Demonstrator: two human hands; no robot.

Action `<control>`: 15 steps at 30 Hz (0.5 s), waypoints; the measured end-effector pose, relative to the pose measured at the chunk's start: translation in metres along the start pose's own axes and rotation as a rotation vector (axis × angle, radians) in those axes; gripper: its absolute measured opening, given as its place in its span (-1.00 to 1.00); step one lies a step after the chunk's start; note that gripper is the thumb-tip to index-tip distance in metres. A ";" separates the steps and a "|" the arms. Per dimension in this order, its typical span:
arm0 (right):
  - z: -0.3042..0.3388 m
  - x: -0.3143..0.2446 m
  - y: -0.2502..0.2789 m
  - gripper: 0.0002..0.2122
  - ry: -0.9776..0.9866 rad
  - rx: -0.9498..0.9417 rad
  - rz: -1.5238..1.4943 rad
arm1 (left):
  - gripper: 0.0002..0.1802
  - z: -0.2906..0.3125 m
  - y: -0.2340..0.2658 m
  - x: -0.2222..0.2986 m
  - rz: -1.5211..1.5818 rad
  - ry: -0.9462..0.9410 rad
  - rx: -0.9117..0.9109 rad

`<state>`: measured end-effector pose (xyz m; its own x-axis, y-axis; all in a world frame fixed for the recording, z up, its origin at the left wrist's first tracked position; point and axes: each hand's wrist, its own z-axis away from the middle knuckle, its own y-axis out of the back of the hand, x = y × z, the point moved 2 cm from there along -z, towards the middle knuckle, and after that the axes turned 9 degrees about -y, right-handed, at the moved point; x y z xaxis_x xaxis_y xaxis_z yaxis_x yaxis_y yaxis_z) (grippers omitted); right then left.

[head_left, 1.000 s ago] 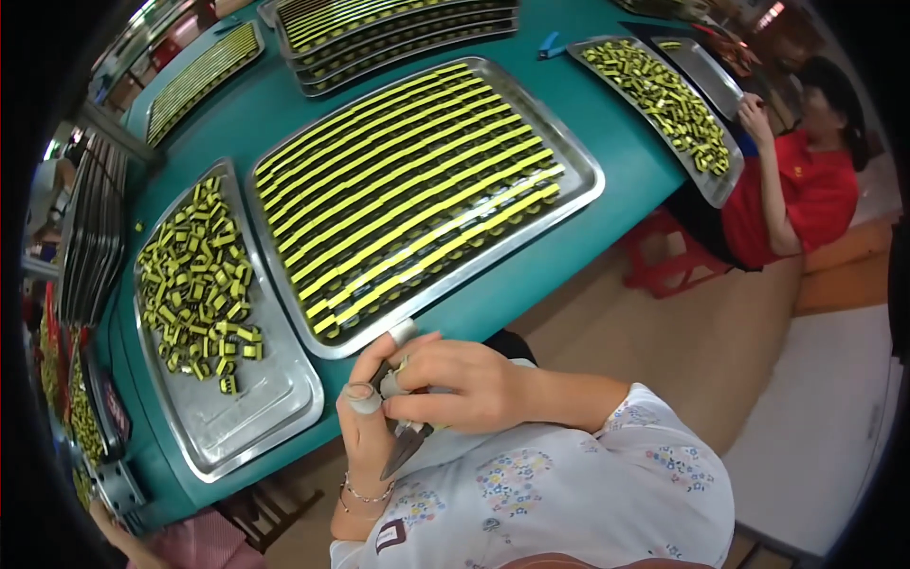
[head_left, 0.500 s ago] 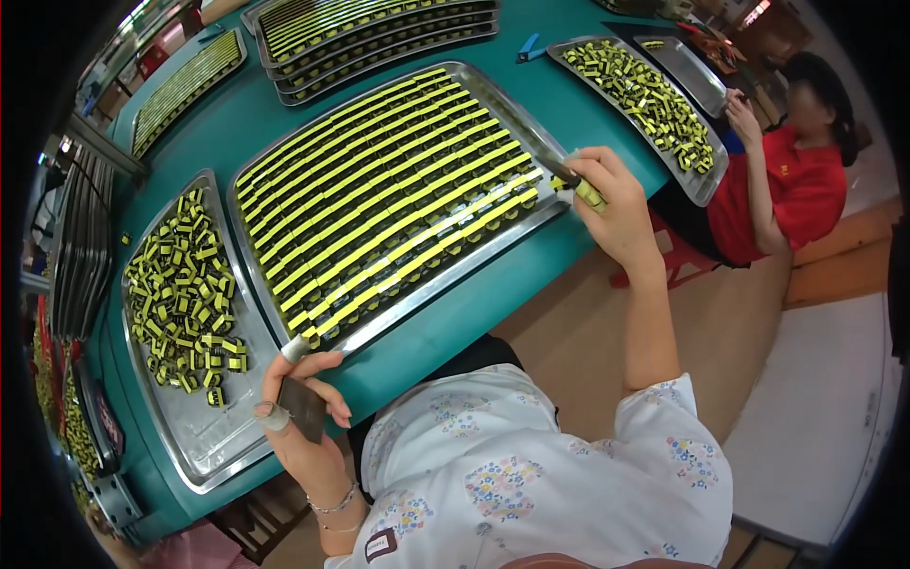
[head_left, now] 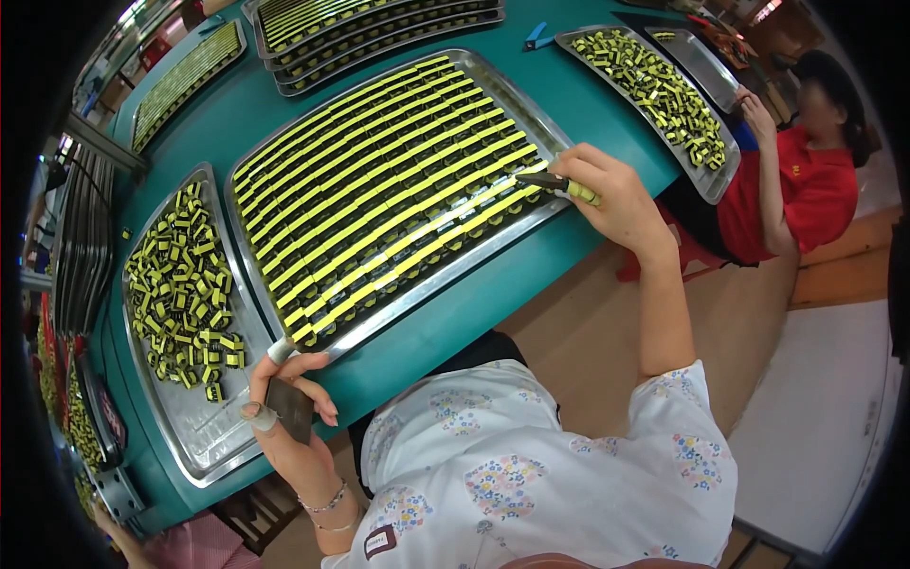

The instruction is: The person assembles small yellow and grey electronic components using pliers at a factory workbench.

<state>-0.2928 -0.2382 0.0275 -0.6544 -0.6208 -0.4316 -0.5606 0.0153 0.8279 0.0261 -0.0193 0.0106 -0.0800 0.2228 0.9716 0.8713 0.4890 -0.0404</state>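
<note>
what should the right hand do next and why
Perhaps the right hand should steady the dark pointed tool: its tip shows near the right ends of the yellow-and-black rows, where a jolt could disturb them.

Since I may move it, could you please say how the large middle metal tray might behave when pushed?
The large middle metal tray would probably stay stiff, given its raised rim. It is likely heavy, with black-and-yellow parts covering most of it. Lying flat, it seems unlikely to tip.
</note>
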 end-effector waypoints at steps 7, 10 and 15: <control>0.004 0.000 -0.002 -0.69 -0.007 -0.032 -0.010 | -0.21 -0.002 -0.001 0.000 0.028 0.002 0.017; 0.005 0.000 -0.003 -0.68 -0.027 -0.018 -0.019 | -0.24 -0.002 0.001 0.000 0.032 -0.015 0.002; 0.009 0.006 -0.007 -0.73 -0.073 0.101 -0.124 | -0.33 0.002 0.012 0.003 -0.004 -0.078 -0.004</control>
<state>-0.2975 -0.2352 0.0162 -0.6103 -0.5641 -0.5561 -0.6848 0.0229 0.7284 0.0355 -0.0108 0.0124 -0.1208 0.2858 0.9506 0.8727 0.4869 -0.0355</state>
